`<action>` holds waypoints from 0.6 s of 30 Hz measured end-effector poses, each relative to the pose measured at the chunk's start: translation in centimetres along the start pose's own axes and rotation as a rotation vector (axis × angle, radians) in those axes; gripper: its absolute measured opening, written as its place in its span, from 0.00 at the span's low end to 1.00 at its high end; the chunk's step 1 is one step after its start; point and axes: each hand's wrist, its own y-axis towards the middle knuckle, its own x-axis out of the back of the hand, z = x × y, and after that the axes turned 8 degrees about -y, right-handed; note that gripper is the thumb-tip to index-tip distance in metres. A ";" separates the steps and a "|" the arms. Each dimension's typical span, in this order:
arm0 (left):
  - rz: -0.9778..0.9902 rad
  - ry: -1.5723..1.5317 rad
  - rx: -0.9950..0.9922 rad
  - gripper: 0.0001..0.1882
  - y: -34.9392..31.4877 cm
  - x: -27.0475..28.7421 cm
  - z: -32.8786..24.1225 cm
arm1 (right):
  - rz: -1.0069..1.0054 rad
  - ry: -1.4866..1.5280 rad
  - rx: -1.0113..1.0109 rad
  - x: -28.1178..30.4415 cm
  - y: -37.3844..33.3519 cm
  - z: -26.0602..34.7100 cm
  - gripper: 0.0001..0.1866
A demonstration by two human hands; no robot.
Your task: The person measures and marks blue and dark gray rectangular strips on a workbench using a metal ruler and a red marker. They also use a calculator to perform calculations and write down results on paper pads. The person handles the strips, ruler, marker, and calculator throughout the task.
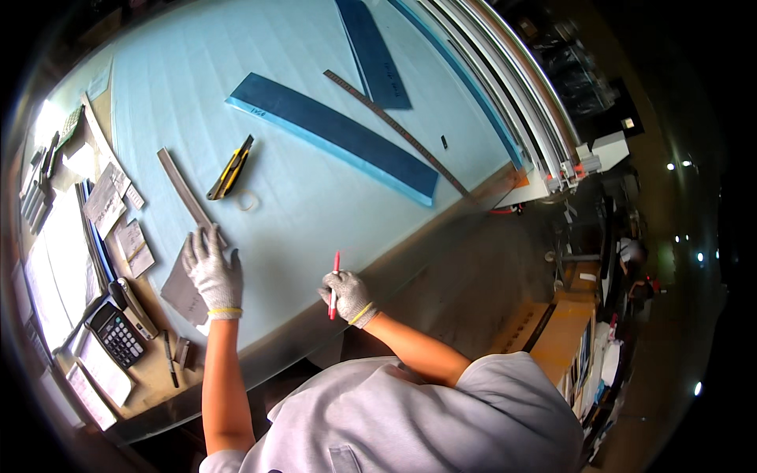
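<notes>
The landmark is the yellow-and-black utility knife on the light blue work surface. The right hand, gloved, is closed around a red-and-white pen; hand and pen are located to the right of the knife and nearer the person. The left hand, also gloved, is released, palm down with fingers extended, over a gray sheet on the knife's near side. Its fingertips meet the near end of a metal bar, which lies left of the knife. A ring-shaped band lies just beside the knife's near end. A dark blue strip and, beyond it, a ruler lie to the knife's right.
</notes>
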 end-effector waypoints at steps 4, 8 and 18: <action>0.112 -0.006 0.004 0.37 -4.1 -3.9 -6.9 | -0.145 0.103 -0.096 3.5 2.0 -6.8 0.10; 0.188 -0.009 0.016 0.35 -7.1 -8.7 -11.4 | -0.332 -0.067 -0.450 9.7 3.8 -18.7 0.19; 0.074 0.028 -0.071 0.30 -5.9 -13.4 -18.8 | -0.272 -0.396 -0.458 19.1 0.7 -37.7 0.27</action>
